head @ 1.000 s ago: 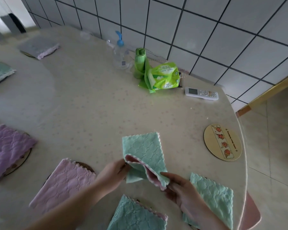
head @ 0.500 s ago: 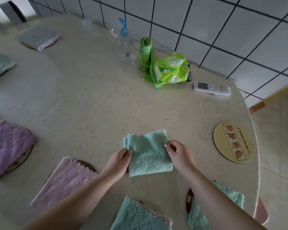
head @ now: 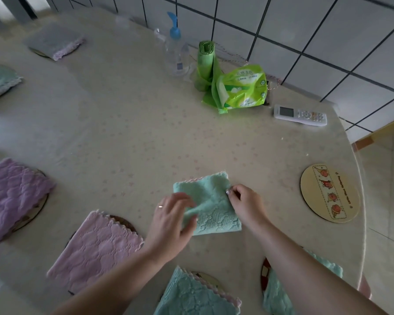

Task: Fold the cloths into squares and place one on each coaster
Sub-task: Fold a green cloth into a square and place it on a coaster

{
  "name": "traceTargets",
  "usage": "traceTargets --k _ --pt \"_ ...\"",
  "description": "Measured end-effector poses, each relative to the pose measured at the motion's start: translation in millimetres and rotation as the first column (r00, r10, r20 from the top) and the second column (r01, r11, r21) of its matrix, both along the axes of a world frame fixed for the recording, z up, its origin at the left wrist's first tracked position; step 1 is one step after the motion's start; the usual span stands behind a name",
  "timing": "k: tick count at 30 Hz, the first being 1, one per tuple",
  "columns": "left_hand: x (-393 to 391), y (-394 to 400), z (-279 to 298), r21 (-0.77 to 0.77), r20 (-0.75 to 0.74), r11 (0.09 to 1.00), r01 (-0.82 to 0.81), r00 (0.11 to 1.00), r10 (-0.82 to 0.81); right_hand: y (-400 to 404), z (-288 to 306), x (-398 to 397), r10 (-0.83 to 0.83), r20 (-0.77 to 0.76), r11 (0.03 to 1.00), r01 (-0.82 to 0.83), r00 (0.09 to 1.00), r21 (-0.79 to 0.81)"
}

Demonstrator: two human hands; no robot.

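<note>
The folded green cloth (head: 208, 205) lies flat on the worktop (head: 127, 137), well apart from the bare coaster (head: 329, 193) to its right. The left hand (head: 171, 221) presses it with loose, straight fingers; the right hand (head: 245, 204) pinches its right edge. Square the corners, then lift both sides together so the layers don't slip.

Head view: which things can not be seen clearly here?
- Left hand: fingers motion-blurred over the green cloth.
- Coaster under the grey cloth: almost all covered.
- Bottom green cloth: cut by frame edge.
- Wipes pack print: too small.
</note>
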State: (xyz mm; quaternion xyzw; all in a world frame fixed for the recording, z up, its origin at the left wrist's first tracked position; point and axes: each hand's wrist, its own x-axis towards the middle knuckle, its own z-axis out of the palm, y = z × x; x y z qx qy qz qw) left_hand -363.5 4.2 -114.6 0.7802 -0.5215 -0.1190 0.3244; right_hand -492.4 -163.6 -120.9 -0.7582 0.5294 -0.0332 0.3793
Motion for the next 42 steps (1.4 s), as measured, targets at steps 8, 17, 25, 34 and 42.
traceTargets --k 8,17,25,34,42 --pt "-18 -26 -19 0.265 0.199 0.944 0.196 0.947 -0.252 33 -5 -2 0.469 -0.213 0.719 -0.51 0.857 -0.473" --pt "14 -34 -20 0.534 0.168 0.82 0.206 0.924 -0.342 28 -21 -12 0.49 -0.524 0.689 -0.678 0.697 -0.257" --pt "14 7 -18 0.263 -0.002 0.962 0.072 0.997 -0.074 31 11 -24 0.334 -0.233 0.923 -0.366 0.913 -0.114" --pt "0 22 7 0.445 -0.73 0.873 -0.197 0.484 0.482 60 36 -17 -0.303 0.001 0.861 0.273 0.953 0.43" --pt "-16 24 31 0.477 -0.856 0.873 -0.105 0.17 0.488 92 53 -53 -0.552 0.14 0.684 0.35 0.822 0.64"
